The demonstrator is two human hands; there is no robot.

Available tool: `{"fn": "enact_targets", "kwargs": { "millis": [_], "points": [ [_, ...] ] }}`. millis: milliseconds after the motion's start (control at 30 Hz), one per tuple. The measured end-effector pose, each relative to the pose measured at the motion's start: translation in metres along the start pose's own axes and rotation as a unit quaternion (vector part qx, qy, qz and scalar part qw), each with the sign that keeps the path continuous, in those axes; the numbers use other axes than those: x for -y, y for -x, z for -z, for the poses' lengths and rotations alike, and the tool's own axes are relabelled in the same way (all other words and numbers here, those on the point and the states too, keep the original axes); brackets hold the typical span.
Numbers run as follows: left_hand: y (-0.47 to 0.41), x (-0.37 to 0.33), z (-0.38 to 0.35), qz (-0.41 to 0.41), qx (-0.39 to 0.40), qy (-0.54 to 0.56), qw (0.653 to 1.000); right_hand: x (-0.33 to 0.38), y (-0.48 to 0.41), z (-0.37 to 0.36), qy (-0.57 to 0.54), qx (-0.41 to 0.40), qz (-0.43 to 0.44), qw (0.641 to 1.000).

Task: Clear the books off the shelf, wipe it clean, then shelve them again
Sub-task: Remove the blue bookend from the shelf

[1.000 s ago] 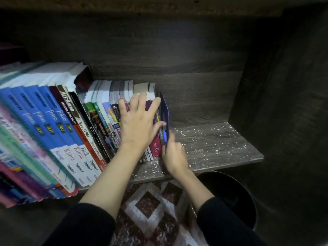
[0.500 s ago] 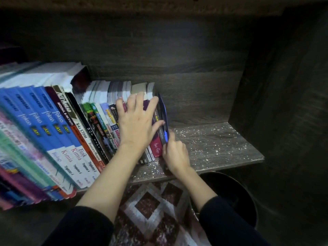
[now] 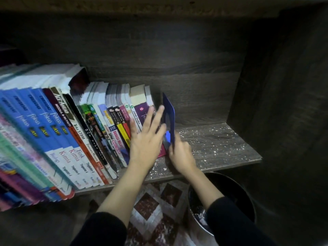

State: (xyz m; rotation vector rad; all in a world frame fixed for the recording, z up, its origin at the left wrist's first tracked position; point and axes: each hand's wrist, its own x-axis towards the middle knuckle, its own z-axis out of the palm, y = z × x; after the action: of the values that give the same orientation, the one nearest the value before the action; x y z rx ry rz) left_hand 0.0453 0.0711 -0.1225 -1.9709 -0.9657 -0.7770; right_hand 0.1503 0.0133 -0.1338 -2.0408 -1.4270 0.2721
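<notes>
I see one dark wooden shelf (image 3: 213, 148), speckled white, with one row of books (image 3: 99, 132), too blurred to count, leaning left of one blue bookend (image 3: 169, 114). The left hand (image 3: 147, 139) rests just left of it on the spines, fingers straight and spread, and the right hand (image 3: 181, 153) grips its base. Below it are one patterned mat (image 3: 150, 206) and one black bin (image 3: 245, 197).

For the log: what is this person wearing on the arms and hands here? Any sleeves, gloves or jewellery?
Both arms are in black-looking long sleeves. The left sleeve and right sleeve end well short of the wrists, leaving the forearms bare. The left hand and right hand are ungloved, and no ring, watch or bracelet shows in this dim view.
</notes>
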Motion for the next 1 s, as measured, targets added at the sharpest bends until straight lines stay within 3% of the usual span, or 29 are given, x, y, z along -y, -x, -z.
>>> {"fn": "enact_targets", "kwargs": {
  "millis": [167,367,1000],
  "points": [
    [0.014,-0.004,-0.006,-0.014,0.002,-0.008,1.0,-0.01,-0.004,-0.006,-0.03,-0.016,0.02,0.999],
    [0.015,-0.016,-0.012,0.044,-0.008,0.008,0.999,-0.013,-0.006,-0.013,-0.072,-0.058,0.04,0.995],
    [0.017,-0.005,-0.015,0.029,0.018,0.014,0.999,-0.025,-0.011,0.004,-0.101,-0.121,-0.003,0.987]
  ]
}}
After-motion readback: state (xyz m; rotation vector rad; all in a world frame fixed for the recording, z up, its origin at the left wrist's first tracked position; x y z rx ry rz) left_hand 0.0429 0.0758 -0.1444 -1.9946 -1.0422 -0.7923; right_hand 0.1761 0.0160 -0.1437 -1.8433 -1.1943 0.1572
